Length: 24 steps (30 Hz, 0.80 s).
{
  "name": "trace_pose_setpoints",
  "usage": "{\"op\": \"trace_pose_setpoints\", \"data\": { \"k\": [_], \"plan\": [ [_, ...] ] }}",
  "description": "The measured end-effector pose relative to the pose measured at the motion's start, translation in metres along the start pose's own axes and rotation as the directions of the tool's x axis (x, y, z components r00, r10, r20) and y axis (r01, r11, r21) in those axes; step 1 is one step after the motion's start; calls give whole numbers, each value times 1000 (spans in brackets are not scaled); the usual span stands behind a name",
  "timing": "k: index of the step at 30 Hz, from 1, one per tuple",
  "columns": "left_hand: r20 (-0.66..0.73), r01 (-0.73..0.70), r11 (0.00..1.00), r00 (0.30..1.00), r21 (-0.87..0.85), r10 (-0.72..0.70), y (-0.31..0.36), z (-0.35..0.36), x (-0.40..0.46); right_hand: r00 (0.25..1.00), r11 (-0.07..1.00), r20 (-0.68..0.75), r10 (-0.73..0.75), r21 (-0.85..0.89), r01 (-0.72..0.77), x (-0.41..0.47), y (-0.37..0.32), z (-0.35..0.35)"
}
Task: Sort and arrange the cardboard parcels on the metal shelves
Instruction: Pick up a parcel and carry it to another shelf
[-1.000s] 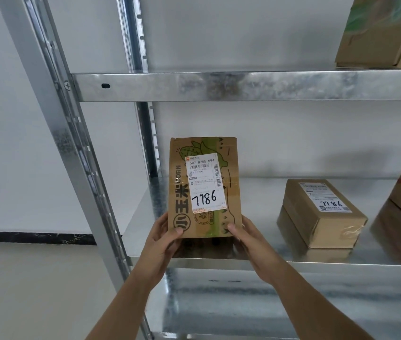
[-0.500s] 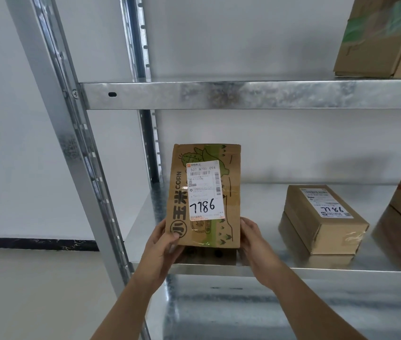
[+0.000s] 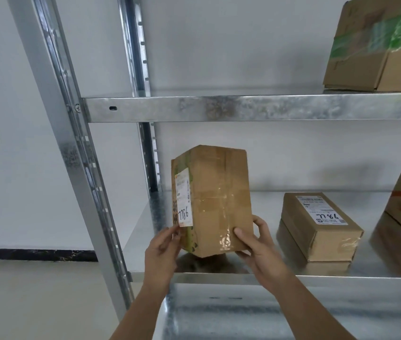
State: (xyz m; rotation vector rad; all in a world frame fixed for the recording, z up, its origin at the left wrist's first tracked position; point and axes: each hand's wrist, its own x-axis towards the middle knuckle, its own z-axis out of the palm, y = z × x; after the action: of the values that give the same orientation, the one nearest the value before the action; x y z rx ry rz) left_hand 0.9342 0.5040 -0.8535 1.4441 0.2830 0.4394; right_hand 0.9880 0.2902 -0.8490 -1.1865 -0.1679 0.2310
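On middle shelf (image 3: 145, 231): parcel 7786 (image 3: 215, 202), upright, gripped by your left hand (image 3: 162, 251) and right hand (image 3: 258, 244), unplaced; neighbouring parcel (image 3: 322, 231) already shelved.

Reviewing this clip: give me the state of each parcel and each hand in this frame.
7786 parcel: upright, turned, label face to the left, held over the middle shelf.
Left hand: grips its lower left edge.
Right hand: grips its lower right corner.
Small labelled parcel: lying flat, taped.
Green-taped parcel: resting on upper shelf.

Soft even light, slight blur, wide-angle edge bending.
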Motion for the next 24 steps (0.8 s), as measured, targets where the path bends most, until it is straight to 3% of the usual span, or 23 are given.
{"op": "trace_pose_setpoints", "data": {
  "k": [2,7,12,24],
  "plan": [
    [35,6,996,999,84,-9,-1,6,-4,999,998,16,-37,-54,38,-3,0,4],
    [266,64,997,961,43,-73,1,11,-10,996,988,31,-86,-128,90,-14,-1,12],
    [189,51,997,981,-51,-40,4,7,-15,994,983,13,-108,-150,109,-24,4,16],
    [205,45,995,978,-86,-27,7,4,-19,996,986,-19,-83,-150,80,-28,-2,19]
  ]
}}
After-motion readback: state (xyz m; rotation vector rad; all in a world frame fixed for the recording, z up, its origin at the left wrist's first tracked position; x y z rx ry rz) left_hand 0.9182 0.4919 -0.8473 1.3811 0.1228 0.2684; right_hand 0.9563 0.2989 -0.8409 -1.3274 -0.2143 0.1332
